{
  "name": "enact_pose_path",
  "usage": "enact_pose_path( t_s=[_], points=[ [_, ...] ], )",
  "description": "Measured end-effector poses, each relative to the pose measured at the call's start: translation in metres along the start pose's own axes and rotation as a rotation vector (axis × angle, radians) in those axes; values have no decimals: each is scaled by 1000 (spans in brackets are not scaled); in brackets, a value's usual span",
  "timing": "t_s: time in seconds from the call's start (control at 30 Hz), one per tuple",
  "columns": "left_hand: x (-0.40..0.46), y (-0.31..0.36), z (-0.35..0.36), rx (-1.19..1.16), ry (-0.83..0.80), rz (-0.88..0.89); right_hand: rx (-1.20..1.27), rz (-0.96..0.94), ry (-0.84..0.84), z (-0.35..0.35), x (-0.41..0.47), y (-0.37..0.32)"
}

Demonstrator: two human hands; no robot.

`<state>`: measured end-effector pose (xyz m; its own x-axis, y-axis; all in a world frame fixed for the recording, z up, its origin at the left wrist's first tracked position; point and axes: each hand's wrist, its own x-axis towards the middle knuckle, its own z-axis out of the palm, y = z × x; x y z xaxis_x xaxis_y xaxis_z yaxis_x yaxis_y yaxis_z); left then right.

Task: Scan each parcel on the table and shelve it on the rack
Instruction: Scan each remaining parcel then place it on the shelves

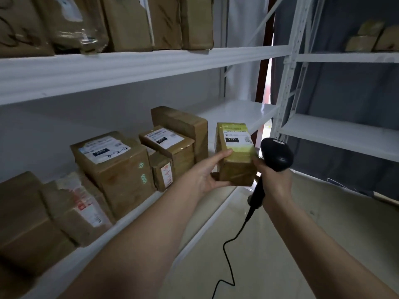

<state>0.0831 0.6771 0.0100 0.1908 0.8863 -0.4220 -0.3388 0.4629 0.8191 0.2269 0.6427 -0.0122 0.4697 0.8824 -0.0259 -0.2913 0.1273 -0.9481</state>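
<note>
A small brown taped parcel (236, 157) with a white label reading 220 is held in the air in front of the white rack (138, 63). My left hand (206, 171) grips its left side and bottom, thumb on the top edge. My right hand (273, 180) holds a black corded barcode scanner (275, 154) and its fingers also touch the parcel's right side. The parcel hovers just right of the boxes on the middle shelf (241, 111), over that shelf's front edge.
Several brown parcels (114, 162) fill the left part of the middle shelf; more stand on the upper shelf (129, 22). The shelf's right end is bare. A second white rack (345, 134) stands at right with parcels (371, 37) high up. The scanner cable (228, 249) hangs toward the floor.
</note>
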Motion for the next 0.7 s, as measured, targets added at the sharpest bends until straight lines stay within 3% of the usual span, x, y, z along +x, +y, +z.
enact_pose_path(
  t_s=[0.33,0.7],
  points=[
    [98,20,55,-252,229,15,-52,121,-116,18,135,0],
    [159,40,54,-479,490,90,-100,224,-312,76,190,34]
  ],
)
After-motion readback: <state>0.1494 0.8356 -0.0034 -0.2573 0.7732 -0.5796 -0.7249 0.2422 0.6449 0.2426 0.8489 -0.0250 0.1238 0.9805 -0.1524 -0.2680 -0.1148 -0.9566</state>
